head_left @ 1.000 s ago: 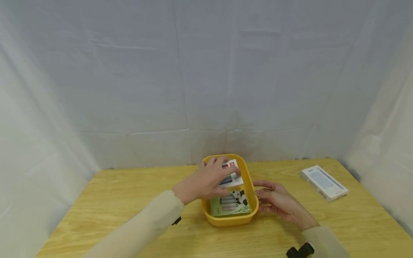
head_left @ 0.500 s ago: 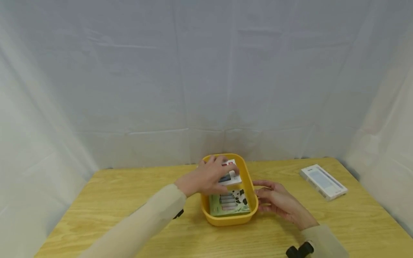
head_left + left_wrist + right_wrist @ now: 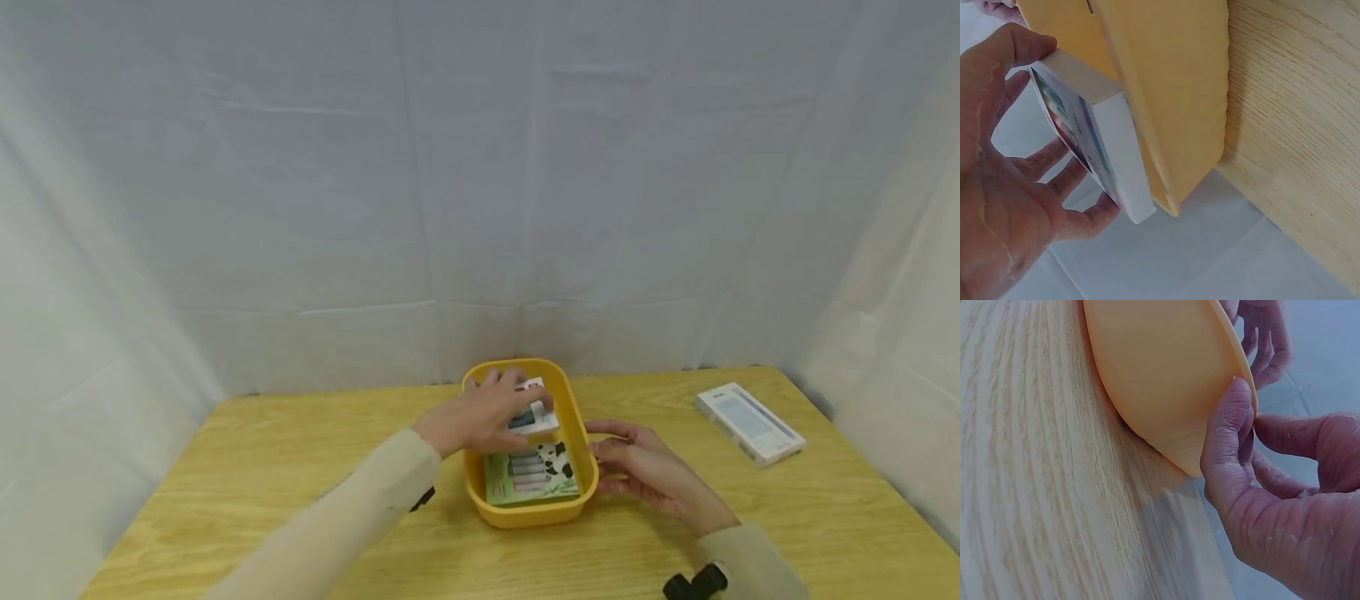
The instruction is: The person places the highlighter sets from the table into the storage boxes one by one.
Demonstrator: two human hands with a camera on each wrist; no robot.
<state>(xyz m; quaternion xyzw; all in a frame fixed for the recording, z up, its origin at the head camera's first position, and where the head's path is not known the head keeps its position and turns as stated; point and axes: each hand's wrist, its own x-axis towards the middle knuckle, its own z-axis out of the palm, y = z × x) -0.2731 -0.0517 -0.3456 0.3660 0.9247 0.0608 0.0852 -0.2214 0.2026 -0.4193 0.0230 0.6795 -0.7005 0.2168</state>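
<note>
In the head view a yellow plastic basket (image 3: 581,417) stands near the table's back edge. My left hand (image 3: 487,417) reaches over its far half and holds a white box (image 3: 546,419) by its edges. In the left wrist view thumb and fingers span this box (image 3: 1125,159), which has a coloured picture and sits tilted at the basket's rim (image 3: 1154,169). A green box (image 3: 532,475) with a panda picture and a row of sticks lies in the basket's near half. My right hand (image 3: 660,475) touches the basket's right side, its fingertips against the outer wall and rim (image 3: 1247,369).
Another white box (image 3: 752,423), flat and printed with a pale blue panel, lies at the right on the wooden table (image 3: 315,467). White sheeting (image 3: 480,183) hangs behind the table and along both sides.
My left hand has lowered the white box slightly, with a small shift to the left. The right hand keeps its place at the basket's side.
</note>
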